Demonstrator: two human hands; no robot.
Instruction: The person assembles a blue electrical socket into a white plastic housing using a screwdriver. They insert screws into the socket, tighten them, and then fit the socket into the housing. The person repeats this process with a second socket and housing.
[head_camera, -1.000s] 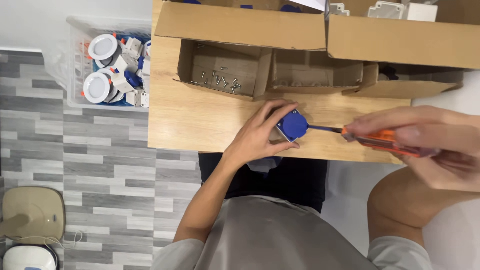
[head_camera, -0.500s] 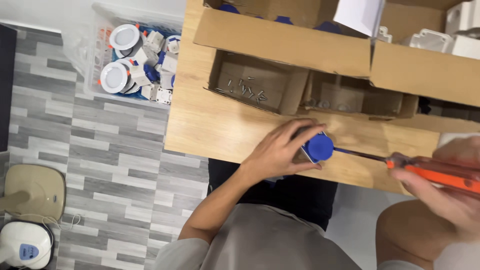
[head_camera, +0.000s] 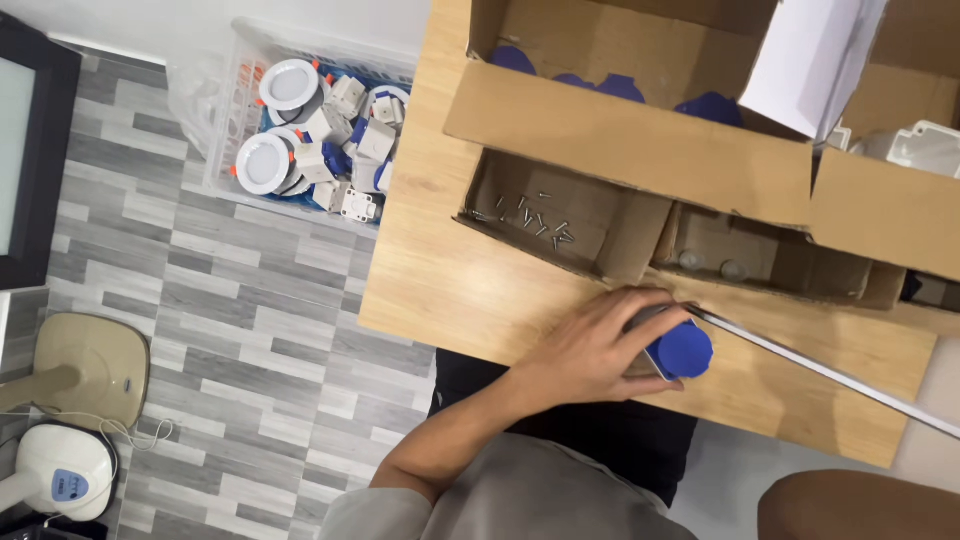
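A: What does the left hand (head_camera: 590, 350) have hold of?

B: Its fingers curl closed around a small part with a round blue cap (head_camera: 681, 350), pressing it onto the wooden table (head_camera: 450, 290) near the front edge.

A: And the right hand?

B: Out of view now. Half a second ago it held the orange handle at three o'clock; only the thin metal shaft (head_camera: 830, 375) shows, its tip at the cap's twelve o'clock edge, running off toward four o'clock.

A: So what has changed?

B: The view has swung left, bringing in the crate of white round lamps (head_camera: 300, 130) at ten o'clock. The grip looks unchanged, so the fastening seems ongoing. Loose screws (head_camera: 535, 222) lie in the open cardboard box at twelve o'clock.
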